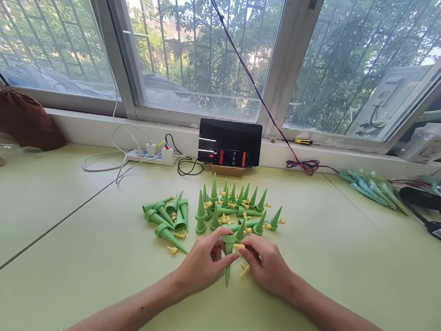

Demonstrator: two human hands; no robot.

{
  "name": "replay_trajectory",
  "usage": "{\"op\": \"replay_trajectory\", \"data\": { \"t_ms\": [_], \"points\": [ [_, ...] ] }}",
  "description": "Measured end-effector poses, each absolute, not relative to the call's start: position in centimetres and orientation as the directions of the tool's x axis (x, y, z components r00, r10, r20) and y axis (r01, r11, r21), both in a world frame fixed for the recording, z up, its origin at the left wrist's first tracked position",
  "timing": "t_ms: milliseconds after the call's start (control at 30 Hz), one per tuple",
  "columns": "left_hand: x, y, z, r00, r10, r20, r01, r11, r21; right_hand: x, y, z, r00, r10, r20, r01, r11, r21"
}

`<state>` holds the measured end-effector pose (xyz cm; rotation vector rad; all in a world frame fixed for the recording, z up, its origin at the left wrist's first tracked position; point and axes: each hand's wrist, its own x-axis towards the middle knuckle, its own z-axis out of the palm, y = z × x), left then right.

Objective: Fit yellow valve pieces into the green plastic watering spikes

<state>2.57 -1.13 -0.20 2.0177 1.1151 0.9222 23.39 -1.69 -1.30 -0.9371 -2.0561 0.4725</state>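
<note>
- Left hand [205,262]: fingers clamped on 1 green spike [229,249], near centre.
- Right hand [268,266]: fingers pinching 1 yellow fitting [238,247] beside it; seating unclear.
- Far: standing spikes [213,189], several with fittings [281,222], probably done.
- Left: loose spikes [168,235], probably remaining.

Left grip [203,259] holds green spike [229,247]; right grip [268,262], yellow piece [238,247]

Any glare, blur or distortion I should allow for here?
Head view: bright daylight through the windows, washing out sky patches; white reflections on the dark tablet; window posts splayed outward at the top, likely wide-angle distortion; the yellow valve in the right hand small and soft-edged.
</note>
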Motion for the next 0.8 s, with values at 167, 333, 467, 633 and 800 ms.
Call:
{"op": "replay_trajectory", "data": {
  "t_ms": [167, 333, 467, 633, 800],
  "points": [
    [2.60, -1.14, -0.05, 0.396, 0.883, 0.252, 0.408, -0.415, 0.813, 23.35, -1.68, -1.27, -0.393, 0.749, 0.533, 0.461, 0.662, -0.591],
    [2.76, -1.30, -0.06, 0.383, 0.888, 0.254, 0.384, -0.404, 0.830, 23.38, -1.73, -1.20, -0.394, 0.750, 0.532, 0.469, 0.662, -0.585],
    [2.83, -1.32, -0.23, 0.374, 0.889, 0.263, 0.372, -0.404, 0.836, 23.34, -1.74, -1.26, -0.399, 0.745, 0.534, 0.470, 0.666, -0.579],
    [2.81, -1.29, -0.12, 0.381, 0.883, 0.275, 0.373, -0.419, 0.828, 23.36, -1.71, -1.41, -0.392, 0.740, 0.546, 0.465, 0.672, -0.577],
    [2.72, -1.21, 0.21, 0.373, 0.881, 0.291, 0.353, -0.424, 0.834, 23.40, -1.78, -1.24, -0.389, 0.743, 0.545, 0.456, 0.669, -0.586]
  ]
}}
